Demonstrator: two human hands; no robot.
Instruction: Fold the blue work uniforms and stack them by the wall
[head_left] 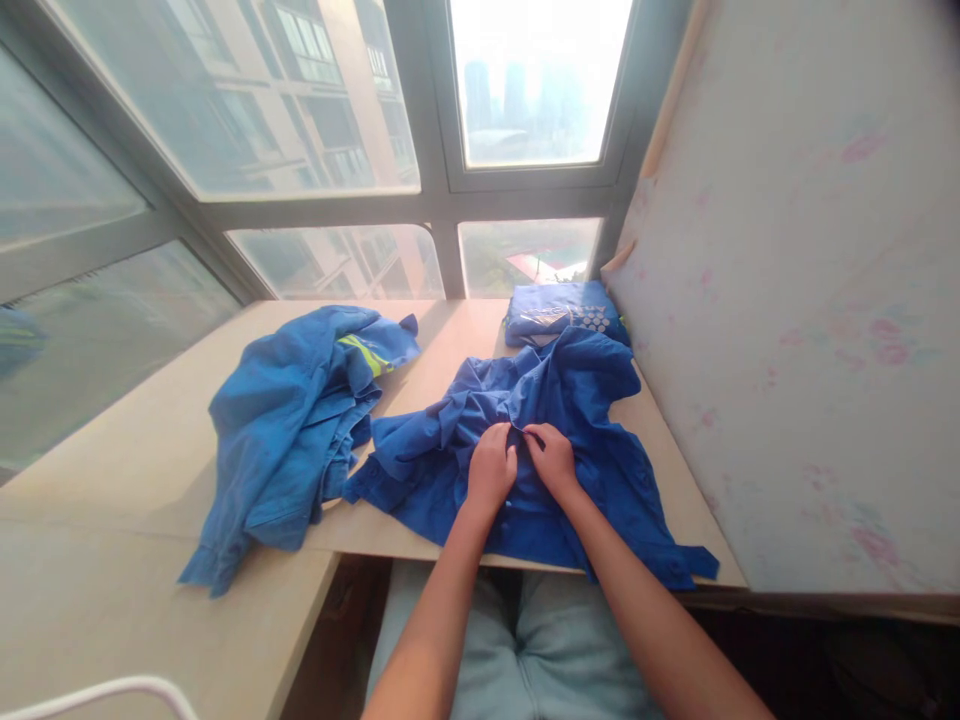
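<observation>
Both hands pinching blue shirt beneath them

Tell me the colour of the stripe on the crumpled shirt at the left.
Yellow-green stripe on the blue shirt; head view.

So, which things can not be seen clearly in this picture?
- Head view: what the fingertips of the left hand and right hand pinch on the blue shirt; the fingers cover it.
- Head view: the print on the folded blue garment; too small to read.
- Head view: the shape of the crumpled blue garment; bunched folds hide it.
- Head view: the white curved bar; cut off by the bottom edge.
</observation>
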